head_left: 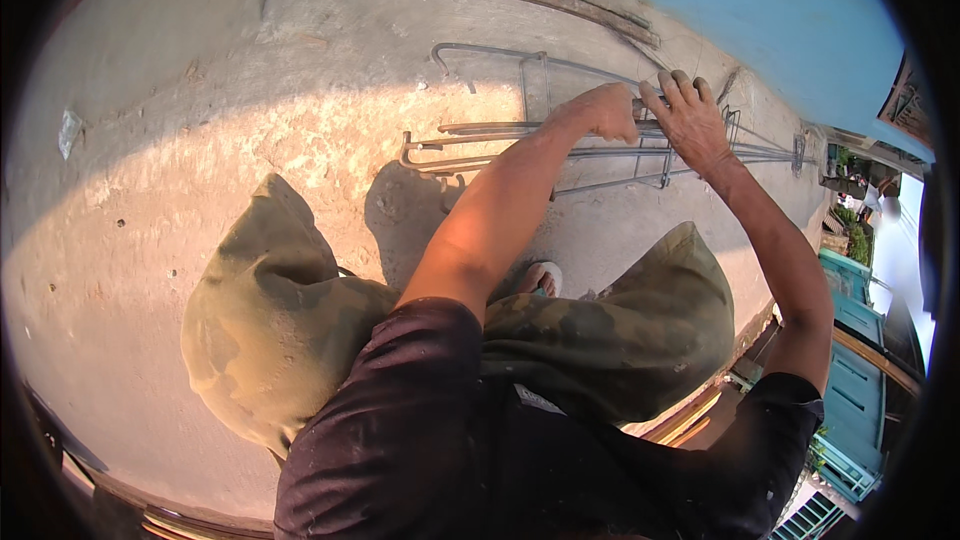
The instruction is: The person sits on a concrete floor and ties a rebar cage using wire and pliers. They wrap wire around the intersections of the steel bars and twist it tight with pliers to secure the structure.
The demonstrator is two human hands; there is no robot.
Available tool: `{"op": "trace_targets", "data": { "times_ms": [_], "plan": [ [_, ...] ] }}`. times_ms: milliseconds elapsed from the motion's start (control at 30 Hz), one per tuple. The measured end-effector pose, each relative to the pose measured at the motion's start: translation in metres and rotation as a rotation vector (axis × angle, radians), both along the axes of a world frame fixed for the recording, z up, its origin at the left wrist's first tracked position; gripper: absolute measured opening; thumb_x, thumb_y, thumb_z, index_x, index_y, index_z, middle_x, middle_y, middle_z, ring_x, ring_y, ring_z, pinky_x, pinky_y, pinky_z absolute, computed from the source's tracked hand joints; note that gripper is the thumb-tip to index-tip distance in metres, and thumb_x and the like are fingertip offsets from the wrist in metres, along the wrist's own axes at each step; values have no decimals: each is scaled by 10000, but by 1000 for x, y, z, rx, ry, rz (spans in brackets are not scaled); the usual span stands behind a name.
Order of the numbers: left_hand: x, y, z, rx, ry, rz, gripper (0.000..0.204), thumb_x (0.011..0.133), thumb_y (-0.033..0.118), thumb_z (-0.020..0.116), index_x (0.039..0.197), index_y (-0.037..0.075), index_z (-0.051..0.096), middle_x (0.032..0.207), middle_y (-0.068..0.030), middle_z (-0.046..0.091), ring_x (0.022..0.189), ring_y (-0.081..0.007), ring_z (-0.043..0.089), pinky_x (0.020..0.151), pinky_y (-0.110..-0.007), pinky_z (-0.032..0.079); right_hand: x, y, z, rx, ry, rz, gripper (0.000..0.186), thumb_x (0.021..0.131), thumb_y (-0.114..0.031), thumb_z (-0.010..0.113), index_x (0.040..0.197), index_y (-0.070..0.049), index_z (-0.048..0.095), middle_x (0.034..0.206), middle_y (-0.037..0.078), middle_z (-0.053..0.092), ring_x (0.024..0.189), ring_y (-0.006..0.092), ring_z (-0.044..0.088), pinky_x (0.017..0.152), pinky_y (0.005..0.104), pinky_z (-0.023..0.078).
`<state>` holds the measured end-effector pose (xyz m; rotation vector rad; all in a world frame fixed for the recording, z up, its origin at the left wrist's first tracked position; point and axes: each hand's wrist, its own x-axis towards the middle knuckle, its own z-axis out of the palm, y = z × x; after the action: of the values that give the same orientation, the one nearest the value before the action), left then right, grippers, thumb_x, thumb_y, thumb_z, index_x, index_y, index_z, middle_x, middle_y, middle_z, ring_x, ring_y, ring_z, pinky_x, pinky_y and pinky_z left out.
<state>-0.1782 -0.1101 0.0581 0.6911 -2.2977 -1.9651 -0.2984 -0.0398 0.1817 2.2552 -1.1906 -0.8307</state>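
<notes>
Here's my left hand (612,112), bunched up, and my right hand (692,122), fingers parted wide, close together over the metal bar frame (605,152) lying on the ground (130,270). What the left fingers hold, if anything, I can't tell! Looks like close two-handed work at the bars; the next move, I'd judge, calls for steadiness and fine fingerwork.

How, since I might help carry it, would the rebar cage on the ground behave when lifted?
The rebar cage would probably flex or sag somewhat, being long, thin rods with spaced stirrups. Its hooked ends could snag on things. It seems unlikely to roll freely, since the stirrups look angular, not round.
</notes>
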Motion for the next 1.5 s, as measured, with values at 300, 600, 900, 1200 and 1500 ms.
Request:
{"op": "trace_targets", "data": {
  "times_ms": [300, 600, 900, 1200, 1500],
  "plan": [
    [-17, 75, -7, -563, 311, 848, 351, 660, 153, 757, 960, 10, 643, 916, -194, 691, 892, -307, 676, 783, -468, 520, 14, -31, 13, 632, -13, -761, 293, 781, -83, 598, 1067, -24, 618, 955, 227, 661, 951, 360, 647, 809, 457, 524],
    [-8, -4, 3, 42, 15, 52, 366, 623, 211, 747, 905, -11, 674, 965, -202, 694, 914, -290, 685, 765, -396, 541, -2, -7, 4, 126, 60, -47, 484, 798, -90, 649, 1258, -111, 503, 1046, 118, 610, 1008, 318, 599, 810, 409, 506],
    [-22, 61, -9, -412, 106, 420, 398, 648, 181, 741, 1000, 12, 658, 917, -202, 697, 914, -321, 688, 789, -389, 544, 3, -44, 12, 1006, -107, -1398, 169, 808, -175, 663, 837, -9, 654, 800, 188, 691, 813, 294, 687, 699, 386, 528],
    [-15, -2, 13, 75, 50, -132, 224, 614, 192, 717, 684, -11, 654, 562, -90, 606, 576, -240, 603, 548, -382, 479, -17, 16, 4, 156, 33, -62, 380, 827, -152, 653, 1159, -15, 530, 921, 105, 643, 900, 296, 621, 888, 340, 446],
    [-14, 55, -11, -485, 72, 175, 607, 605, 338, 843, 1083, 54, 599, 949, -147, 698, 940, -322, 664, 868, -426, 487, -64, 5, -26, 1372, -831, -1646, 435, 906, -434, 636, 867, -1, 629, 719, 139, 664, 598, 203, 642, 494, 339, 488]
  ]
}}
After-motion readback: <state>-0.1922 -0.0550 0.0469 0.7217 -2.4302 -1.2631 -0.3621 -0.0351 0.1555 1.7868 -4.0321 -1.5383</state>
